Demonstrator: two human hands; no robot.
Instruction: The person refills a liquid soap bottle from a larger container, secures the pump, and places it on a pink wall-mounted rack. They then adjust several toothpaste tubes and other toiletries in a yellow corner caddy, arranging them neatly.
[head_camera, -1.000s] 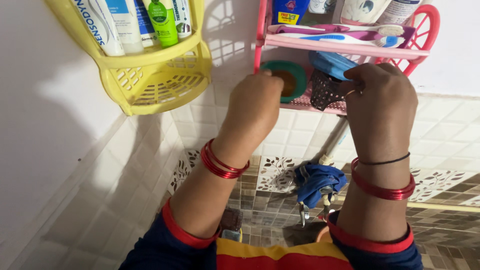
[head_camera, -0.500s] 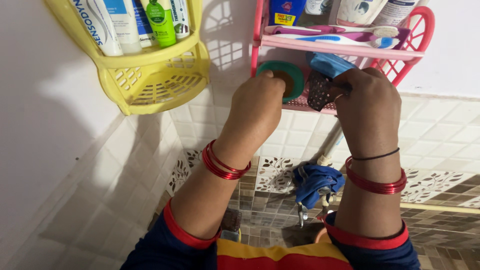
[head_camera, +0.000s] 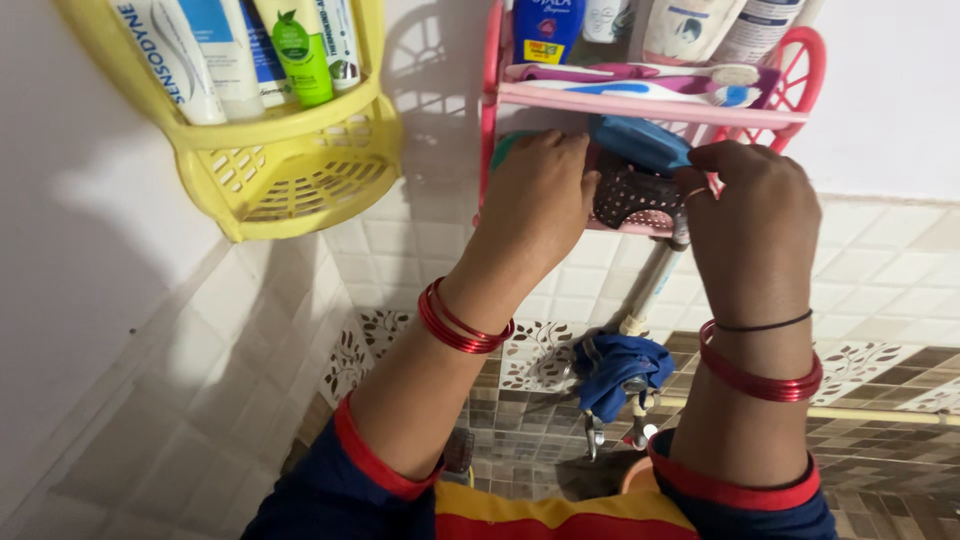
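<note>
My left hand (head_camera: 540, 195) reaches up to the lower shelf of a pink wall rack (head_camera: 650, 103). It covers most of a green dish (head_camera: 503, 148) and its curled fingers touch a black perforated holder (head_camera: 628, 198). My right hand (head_camera: 752, 215) pinches the right edge of that holder, just below a blue object (head_camera: 640, 142) lying on it. Both wrists wear red bangles. What lies under my left palm is hidden.
Toothbrushes (head_camera: 640, 80) lie on the rack's upper shelf, with bottles (head_camera: 545, 25) above them. A yellow corner basket (head_camera: 290, 165) on the left holds several tubes (head_camera: 295, 45). Below are a white pipe (head_camera: 650, 285), a tap wrapped in blue cloth (head_camera: 615, 365) and tiled walls.
My left hand slid right over the green dish until it met the black holder. My right hand shifted slightly on the holder. The view drifted, so the rack sits further left.
</note>
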